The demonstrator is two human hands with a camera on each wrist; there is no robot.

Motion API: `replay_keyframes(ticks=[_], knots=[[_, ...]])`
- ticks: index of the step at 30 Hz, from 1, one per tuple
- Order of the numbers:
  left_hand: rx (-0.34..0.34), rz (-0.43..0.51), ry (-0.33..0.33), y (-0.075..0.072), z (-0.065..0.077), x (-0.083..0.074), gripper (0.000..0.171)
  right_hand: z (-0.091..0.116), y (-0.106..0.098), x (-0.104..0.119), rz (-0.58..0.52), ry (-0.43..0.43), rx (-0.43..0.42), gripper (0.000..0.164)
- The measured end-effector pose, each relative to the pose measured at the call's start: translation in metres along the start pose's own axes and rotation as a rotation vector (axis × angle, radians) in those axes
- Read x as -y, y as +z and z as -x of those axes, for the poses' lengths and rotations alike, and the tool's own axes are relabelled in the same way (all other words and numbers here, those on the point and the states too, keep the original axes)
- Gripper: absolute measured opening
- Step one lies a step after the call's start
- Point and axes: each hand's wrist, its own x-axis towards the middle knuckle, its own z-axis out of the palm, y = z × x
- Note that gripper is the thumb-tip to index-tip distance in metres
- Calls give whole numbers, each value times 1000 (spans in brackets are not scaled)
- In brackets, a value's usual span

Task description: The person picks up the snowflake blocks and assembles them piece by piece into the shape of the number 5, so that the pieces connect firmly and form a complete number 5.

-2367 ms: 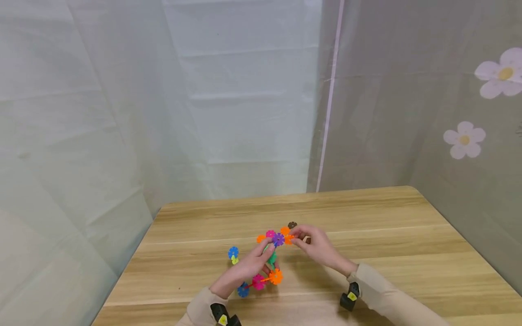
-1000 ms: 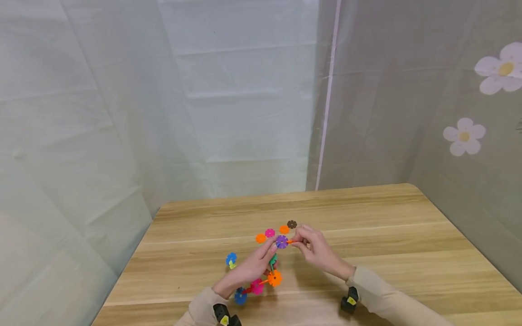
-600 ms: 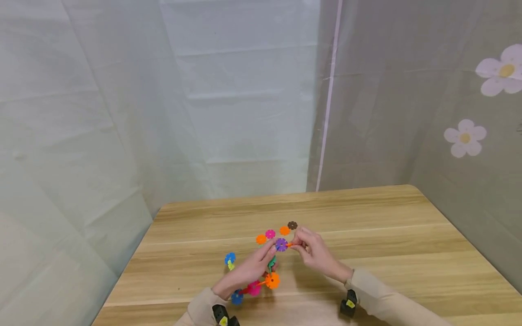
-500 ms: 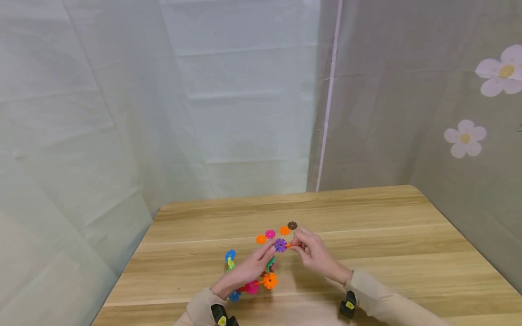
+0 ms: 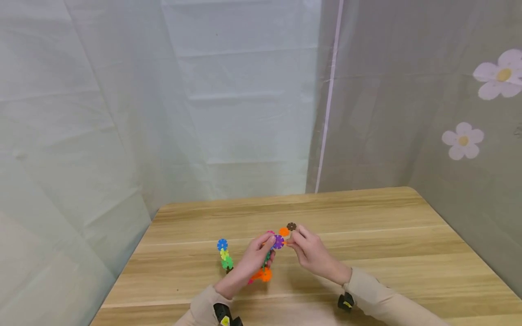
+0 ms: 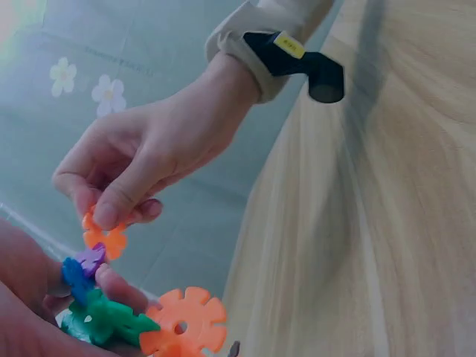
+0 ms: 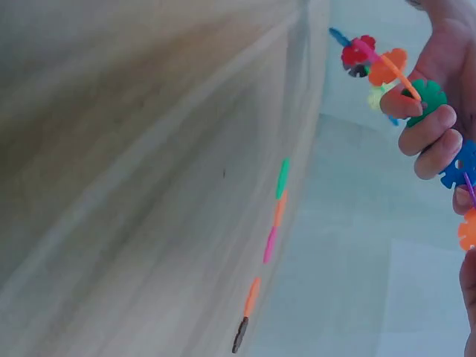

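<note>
My left hand (image 5: 250, 262) grips a chain of notched plastic snowflake discs by its green disc (image 6: 104, 316) and blue disc (image 6: 76, 279). At the upper end of the chain sits a purple disc (image 5: 279, 242), beside the left thumb. Thumb and index finger of my right hand (image 5: 316, 258) pinch an orange disc (image 6: 113, 242), whose edge meets the purple one; how deep the notches sit cannot be seen. Below the left fingers hangs another orange disc (image 5: 266, 274). The far end, with a blue disc (image 5: 222, 245) and yellow disc (image 5: 224, 254), sticks out past the left wrist, which hides part of the chain.
Loose discs lie on the wooden table (image 5: 387, 253) beyond the hands: brown (image 5: 291, 226), orange (image 5: 284, 232) and a partly covered pink one (image 7: 270, 245). The right wrist view also shows a loose green disc (image 7: 283, 178). Hanging cloth (image 5: 244, 113) surrounds the table.
The left hand has turned, swinging the chain's blue-and-yellow end up and left; its lower blue disc is now hidden. The right hand keeps its pinch on the orange disc at the purple one.
</note>
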Motion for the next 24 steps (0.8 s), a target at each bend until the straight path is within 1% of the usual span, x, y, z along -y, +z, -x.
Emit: replay_keyframes(ticks=[3,7,13,18,20,24], knots=[[-13,-2,18,2,1,-2,30,-3,0,1,57,-42,-5,25],[-9,-14,44,3,2,-2,31,-4,0,3,58,-56,-17,26],[25,3,26,2,1,-3,33,-8,-1,4,81,-79,-21,25],[58,28,11,-1,-2,-7,35,-16,-3,2,41,-123,-83,23],[55,41,8,-2,-3,-9,36,-20,-4,0,12,-125,-99,22],[62,55,0,-6,-3,-12,40,-25,-8,-3,-30,-101,-94,19]])
